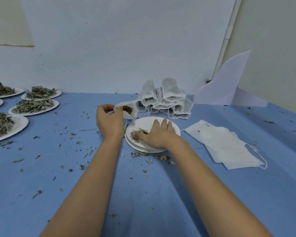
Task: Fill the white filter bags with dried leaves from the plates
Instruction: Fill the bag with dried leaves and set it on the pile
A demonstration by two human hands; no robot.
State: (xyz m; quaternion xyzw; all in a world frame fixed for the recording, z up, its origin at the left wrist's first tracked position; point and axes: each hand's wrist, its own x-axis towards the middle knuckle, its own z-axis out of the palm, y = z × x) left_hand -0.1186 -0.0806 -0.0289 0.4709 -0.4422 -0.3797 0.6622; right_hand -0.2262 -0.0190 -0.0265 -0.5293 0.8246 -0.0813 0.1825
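My left hand pinches the rim of a white filter bag, holding its mouth open; dried leaves show inside. My right hand lies palm down on a stack of white plates, fingers spread over the last few dried leaves there. Behind the plates, several filled bags lean in a pile against the wall. Flat empty bags with drawstrings lie to the right.
Several white plates heaped with dried leaves stand at the far left of the blue table. Leaf crumbs are scattered over the cloth. A white sheet leans at the back right corner.
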